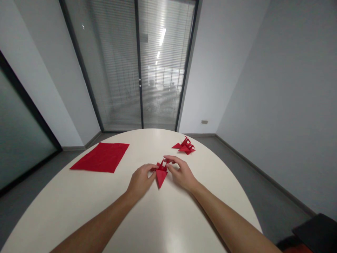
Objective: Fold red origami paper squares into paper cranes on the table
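A red origami crane (161,175) is between my two hands at the middle of the table, one pointed wing turned toward me. My left hand (142,178) pinches its left side between thumb and fingers. On the other side, my right hand (181,173) has its thumb and index finger closed at the crane's right end, by a thin upright point. The fingers partly cover the folded paper there. Farther back and to the right lie finished-looking red paper cranes (186,146), grouped close together.
A red sheet of paper (101,158) lies flat, lightly creased, on the left of the round white table (147,140). A black chair (317,232) stands at the lower right. Behind the table are a glass partition with blinds (118,70) and a wall.
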Motion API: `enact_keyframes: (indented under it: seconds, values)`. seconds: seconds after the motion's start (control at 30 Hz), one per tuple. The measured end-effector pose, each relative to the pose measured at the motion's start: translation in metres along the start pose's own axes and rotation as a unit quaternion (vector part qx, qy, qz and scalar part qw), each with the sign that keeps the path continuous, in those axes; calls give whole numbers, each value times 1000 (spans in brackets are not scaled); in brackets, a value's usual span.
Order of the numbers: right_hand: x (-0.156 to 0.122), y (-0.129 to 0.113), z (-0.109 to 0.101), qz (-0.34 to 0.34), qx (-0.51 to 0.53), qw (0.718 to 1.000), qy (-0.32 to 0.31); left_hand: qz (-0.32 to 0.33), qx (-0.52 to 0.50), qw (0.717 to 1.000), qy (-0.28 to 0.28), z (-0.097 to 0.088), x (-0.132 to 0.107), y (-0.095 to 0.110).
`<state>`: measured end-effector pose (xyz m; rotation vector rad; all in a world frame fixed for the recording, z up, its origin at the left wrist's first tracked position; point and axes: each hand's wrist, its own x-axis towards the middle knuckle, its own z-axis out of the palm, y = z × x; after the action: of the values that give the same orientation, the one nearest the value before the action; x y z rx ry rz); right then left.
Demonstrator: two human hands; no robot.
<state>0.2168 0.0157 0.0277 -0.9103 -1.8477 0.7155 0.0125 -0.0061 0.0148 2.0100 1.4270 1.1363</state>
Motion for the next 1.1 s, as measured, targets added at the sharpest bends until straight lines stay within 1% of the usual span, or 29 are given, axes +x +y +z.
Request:
enact_keyframes:
  seconds: [0.13,0.5,0.6,0.73,0.87,0.93,1.1]
  values:
    - [1,2,-2,-9,-33,999,13,-8,10,1000,8,0,0,-1]
    - [3,6,-3,-3,-56,997,45,-19,21,1000,10,0,0,1]
    - [3,8,-3,5,-48,998,42,-17,20,1000,16,1,0,0]
    - [2,9,-3,23,-48,998,21,-18,21,999,21,2,0,-3]
    - [1,9,-4,16,-44,999,2,-16,20,999,23,2,0,-4]
    - [2,9,-3,18,-35,999,3,-10,15,1000,24,2,0,-5]
    - [3,13,-1,50,-11,998,20,-4,4,1000,23,3,0,-6]
